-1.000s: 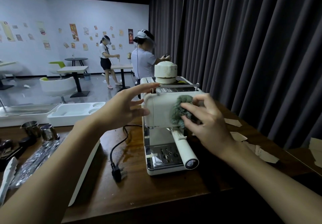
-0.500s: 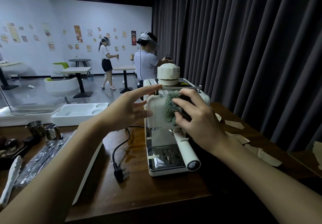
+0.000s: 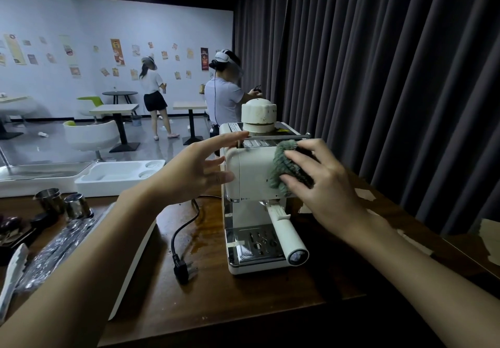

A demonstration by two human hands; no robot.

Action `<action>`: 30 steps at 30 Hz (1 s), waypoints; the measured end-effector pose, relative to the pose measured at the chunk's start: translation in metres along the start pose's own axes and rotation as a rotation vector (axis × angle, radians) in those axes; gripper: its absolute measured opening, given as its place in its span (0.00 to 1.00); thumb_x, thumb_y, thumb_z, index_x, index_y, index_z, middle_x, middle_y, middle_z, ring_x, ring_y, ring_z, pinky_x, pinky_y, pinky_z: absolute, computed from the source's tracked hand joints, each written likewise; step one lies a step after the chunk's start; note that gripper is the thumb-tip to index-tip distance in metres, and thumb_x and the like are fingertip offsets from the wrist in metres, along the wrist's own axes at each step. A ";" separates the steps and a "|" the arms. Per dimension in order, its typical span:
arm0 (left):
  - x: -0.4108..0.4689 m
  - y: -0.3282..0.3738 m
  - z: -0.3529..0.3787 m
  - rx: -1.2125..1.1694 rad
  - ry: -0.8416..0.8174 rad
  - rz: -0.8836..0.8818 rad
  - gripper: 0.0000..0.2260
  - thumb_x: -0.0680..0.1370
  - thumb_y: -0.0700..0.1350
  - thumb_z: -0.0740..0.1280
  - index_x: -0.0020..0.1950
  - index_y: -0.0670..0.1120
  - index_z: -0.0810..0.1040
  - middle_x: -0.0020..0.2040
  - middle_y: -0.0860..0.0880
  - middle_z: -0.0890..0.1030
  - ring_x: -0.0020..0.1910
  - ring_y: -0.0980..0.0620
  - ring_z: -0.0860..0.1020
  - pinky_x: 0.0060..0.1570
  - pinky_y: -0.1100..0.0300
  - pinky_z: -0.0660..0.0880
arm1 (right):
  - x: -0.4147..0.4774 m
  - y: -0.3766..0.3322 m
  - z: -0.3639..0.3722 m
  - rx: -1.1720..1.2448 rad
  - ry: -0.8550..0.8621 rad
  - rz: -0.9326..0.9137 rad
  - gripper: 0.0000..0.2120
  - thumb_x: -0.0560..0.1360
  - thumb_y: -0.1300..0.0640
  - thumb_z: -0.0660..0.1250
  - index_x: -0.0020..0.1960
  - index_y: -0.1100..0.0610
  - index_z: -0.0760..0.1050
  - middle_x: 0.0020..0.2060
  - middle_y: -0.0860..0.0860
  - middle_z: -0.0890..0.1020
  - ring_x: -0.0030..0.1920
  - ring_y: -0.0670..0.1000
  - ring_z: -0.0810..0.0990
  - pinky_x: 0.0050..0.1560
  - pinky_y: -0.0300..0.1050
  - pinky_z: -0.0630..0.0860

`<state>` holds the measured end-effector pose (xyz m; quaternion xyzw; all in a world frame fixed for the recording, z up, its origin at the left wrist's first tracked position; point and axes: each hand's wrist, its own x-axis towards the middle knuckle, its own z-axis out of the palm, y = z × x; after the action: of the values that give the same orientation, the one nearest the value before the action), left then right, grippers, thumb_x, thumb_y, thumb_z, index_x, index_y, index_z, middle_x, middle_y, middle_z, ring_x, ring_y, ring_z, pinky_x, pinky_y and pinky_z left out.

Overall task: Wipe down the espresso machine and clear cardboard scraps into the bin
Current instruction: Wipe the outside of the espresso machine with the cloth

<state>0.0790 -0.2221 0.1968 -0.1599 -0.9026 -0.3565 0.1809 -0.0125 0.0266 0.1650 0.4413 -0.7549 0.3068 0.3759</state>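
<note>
A cream espresso machine (image 3: 250,174) stands on the dark wooden table, its portafilter handle (image 3: 289,235) pointing toward me. My right hand (image 3: 322,185) holds a fuzzy grey-green cloth (image 3: 284,167) against the machine's front upper panel, fingers over the cloth. My left hand (image 3: 194,169) rests with spread fingers on the machine's left top corner, steadying it. Cardboard scraps (image 3: 365,194) lie on the table to the right of the machine, partly hidden by my right arm. No bin is in view.
The machine's black power cord and plug (image 3: 182,263) lie loose to its left. A white tray edge (image 3: 135,263), metal cups (image 3: 65,204) and wrapped utensils sit at the left. A dark curtain hangs behind. Two people stand near café tables in the back.
My right hand has slid the cloth across the machine's front panel, up toward the top edge and now slightly lower again. My left hand has stayed on the top left corner.
</note>
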 end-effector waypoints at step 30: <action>-0.004 0.000 0.004 -0.034 0.020 -0.004 0.31 0.79 0.40 0.69 0.77 0.60 0.62 0.77 0.58 0.67 0.76 0.64 0.63 0.73 0.60 0.64 | -0.024 0.032 -0.010 -0.086 0.106 -0.023 0.16 0.71 0.66 0.74 0.58 0.64 0.79 0.57 0.59 0.74 0.56 0.53 0.75 0.59 0.44 0.75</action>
<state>0.0814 -0.2199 0.1920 -0.1578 -0.8948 -0.3738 0.1863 -0.0301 0.0585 0.1466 0.4164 -0.7414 0.2925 0.4375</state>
